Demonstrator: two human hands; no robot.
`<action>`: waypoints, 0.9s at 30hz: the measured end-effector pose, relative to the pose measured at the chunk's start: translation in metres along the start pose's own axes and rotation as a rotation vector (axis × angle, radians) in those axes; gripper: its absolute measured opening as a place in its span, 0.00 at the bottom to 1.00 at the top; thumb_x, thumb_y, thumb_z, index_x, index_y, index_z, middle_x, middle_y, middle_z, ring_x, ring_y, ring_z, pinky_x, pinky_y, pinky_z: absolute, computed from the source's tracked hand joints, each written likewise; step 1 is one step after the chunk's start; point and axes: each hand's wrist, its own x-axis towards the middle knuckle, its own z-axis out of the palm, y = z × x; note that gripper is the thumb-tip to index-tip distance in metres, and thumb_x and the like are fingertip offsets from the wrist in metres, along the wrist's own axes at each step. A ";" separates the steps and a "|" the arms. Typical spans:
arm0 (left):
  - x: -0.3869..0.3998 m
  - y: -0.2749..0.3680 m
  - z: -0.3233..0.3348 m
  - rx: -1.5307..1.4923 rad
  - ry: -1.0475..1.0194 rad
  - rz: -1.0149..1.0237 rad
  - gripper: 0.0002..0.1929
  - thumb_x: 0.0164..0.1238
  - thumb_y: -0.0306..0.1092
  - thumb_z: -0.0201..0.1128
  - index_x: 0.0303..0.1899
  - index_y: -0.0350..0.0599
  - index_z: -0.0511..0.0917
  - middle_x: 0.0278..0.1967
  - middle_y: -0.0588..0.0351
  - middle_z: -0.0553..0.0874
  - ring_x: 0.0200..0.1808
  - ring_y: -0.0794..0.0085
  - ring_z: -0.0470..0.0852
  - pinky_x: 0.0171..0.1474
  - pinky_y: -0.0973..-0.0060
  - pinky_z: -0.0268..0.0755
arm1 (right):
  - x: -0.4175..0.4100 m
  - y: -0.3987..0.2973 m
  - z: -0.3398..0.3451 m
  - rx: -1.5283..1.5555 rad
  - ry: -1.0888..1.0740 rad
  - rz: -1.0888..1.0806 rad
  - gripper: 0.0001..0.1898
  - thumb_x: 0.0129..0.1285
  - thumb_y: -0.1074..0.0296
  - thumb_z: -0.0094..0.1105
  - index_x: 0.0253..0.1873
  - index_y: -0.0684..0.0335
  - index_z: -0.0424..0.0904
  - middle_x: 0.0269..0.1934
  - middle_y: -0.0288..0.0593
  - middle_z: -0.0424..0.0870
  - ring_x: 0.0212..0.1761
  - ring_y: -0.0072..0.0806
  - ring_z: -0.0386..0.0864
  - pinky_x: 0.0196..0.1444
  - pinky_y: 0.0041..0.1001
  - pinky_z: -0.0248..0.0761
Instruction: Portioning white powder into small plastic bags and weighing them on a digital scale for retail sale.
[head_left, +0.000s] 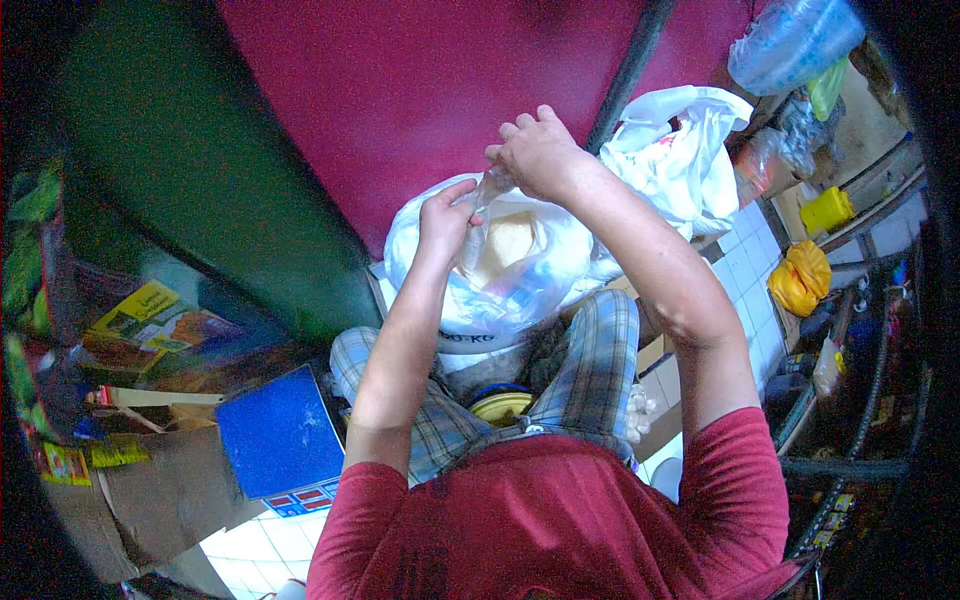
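A large white sack stands between my knees with its mouth open, and a pale, cream-coloured content shows inside. Above its mouth, my left hand grips the lower part of a clear plastic bag. My right hand is at the upper end of the same bag, with its fingers bent around it. What the clear bag holds cannot be told. More thin plastic lies crumpled at the sack's near rim.
At right stands a white plastic bag. A blue-topped digital scale and a cardboard box are at left. Beyond the sack rises a magenta surface. A yellow bundle lies near the shelves at right.
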 end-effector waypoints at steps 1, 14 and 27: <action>-0.001 0.003 0.000 -0.027 -0.015 -0.013 0.21 0.51 0.20 0.49 0.52 0.33 0.72 0.38 0.52 0.81 0.24 0.79 0.76 0.29 0.82 0.69 | -0.002 0.000 -0.001 -0.026 0.027 -0.008 0.15 0.56 0.63 0.54 0.50 0.47 0.75 0.43 0.39 0.75 0.48 0.34 0.72 0.50 0.37 0.60; -0.001 0.019 -0.002 -0.023 -0.112 -0.030 0.18 0.52 0.19 0.49 0.48 0.32 0.74 0.33 0.55 0.82 0.24 0.80 0.75 0.28 0.84 0.68 | -0.027 0.013 -0.014 0.061 0.148 0.001 0.19 0.51 0.66 0.59 0.50 0.48 0.75 0.43 0.38 0.74 0.49 0.34 0.71 0.53 0.37 0.58; 0.002 0.014 -0.007 0.150 -0.059 -0.019 0.17 0.53 0.19 0.48 0.47 0.33 0.75 0.32 0.54 0.82 0.23 0.80 0.75 0.28 0.83 0.68 | -0.066 0.038 0.070 0.590 0.043 0.402 0.30 0.47 0.60 0.65 0.58 0.48 0.66 0.49 0.44 0.73 0.56 0.40 0.67 0.56 0.41 0.58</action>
